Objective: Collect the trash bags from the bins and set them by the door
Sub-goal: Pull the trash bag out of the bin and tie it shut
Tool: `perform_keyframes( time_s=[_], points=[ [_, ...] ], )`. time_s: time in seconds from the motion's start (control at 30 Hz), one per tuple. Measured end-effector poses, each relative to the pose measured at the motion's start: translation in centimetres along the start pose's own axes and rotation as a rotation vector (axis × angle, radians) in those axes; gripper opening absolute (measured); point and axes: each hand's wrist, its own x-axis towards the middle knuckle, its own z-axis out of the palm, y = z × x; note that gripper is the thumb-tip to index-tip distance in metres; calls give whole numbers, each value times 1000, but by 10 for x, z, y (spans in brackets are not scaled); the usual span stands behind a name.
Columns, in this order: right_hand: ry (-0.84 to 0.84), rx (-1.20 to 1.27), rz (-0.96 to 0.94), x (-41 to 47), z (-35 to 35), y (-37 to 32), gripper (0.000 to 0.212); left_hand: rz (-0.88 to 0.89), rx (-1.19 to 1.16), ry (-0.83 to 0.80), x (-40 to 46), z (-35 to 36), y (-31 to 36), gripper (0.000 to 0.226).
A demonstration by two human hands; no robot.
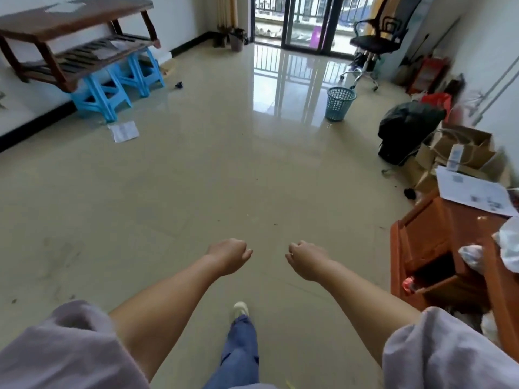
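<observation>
One glossy tile floor point(196, 178), blue bin point(340, 103)

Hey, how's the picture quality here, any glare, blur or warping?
Head view: daylight from the balcony door throws strong glare on the floor; wide-angle warping tilts the bench at the left edge; the far clutter is soft; both hands are fairly sharp.

A single wide-angle head view looks forward and steeply down across a glossy tiled floor point(213, 169) toward glass balcony doors point(303, 21) at the top centre. Both forearms enter from the bottom edge, close to the lens; room edges bow outward.
</observation>
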Motion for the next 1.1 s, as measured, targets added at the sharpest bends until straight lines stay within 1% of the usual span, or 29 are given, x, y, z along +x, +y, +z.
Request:
perform_keyframes(
  time_s=[0.17,0.27,0.37,0.6,0.73,0.9,1.0,1.1],
  points=[
    [5,-26,33,135,-62,29,43,17,-17,-6,138,-57,-26,45],
    [-8,-18,39,204,-104,42,42,10,-13,-25,213,-98,-46,46],
    [25,12,42,267,-148,54,43,31,-2,-30,281,-141,-59,47],
    [-7,25,51,429,-216,107,43,31,27,-14,448,-216,-74,45],
    [11,20,14,543,-274,146,43,-16,6,-3,559,-262,-86,45],
    [34,-50,-33,672,-371,200,44,-96,-42,15,679,-335,-98,45],
    [19,-73,-54,741,-416,215,44,-129,-68,30,742,-376,-109,44],
    [-7,-88,-83,816,-449,217,44,-159,-94,23,812,-410,-131,44]
  ],
)
